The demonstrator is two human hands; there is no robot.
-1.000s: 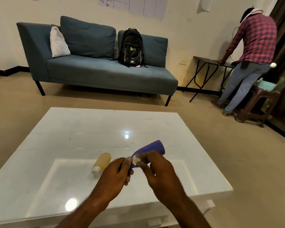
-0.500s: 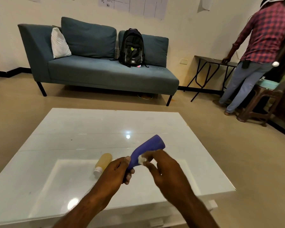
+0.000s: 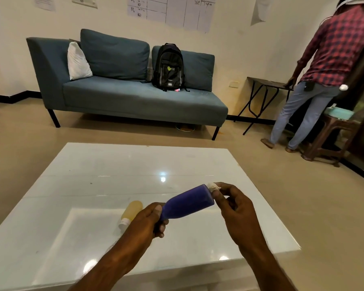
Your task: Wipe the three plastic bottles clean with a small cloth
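The purple bottle (image 3: 188,203) is gripped above the table (image 3: 93,185) by the left hand (image 3: 144,224); a small cloth (image 3: 213,187) is pinched at its far end by the right hand (image 3: 233,203).

glossy white table (image 3: 105,185), yellow bottle (image 3: 131,212) lying on its side on it

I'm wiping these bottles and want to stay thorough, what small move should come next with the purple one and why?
Probably roll the purple bottle a little in the left hand and draw the small cloth back down its side. The right hand has the cloth at the bottle's far end, so the other faces likely remain unwiped. The yellow bottle waits on the table.
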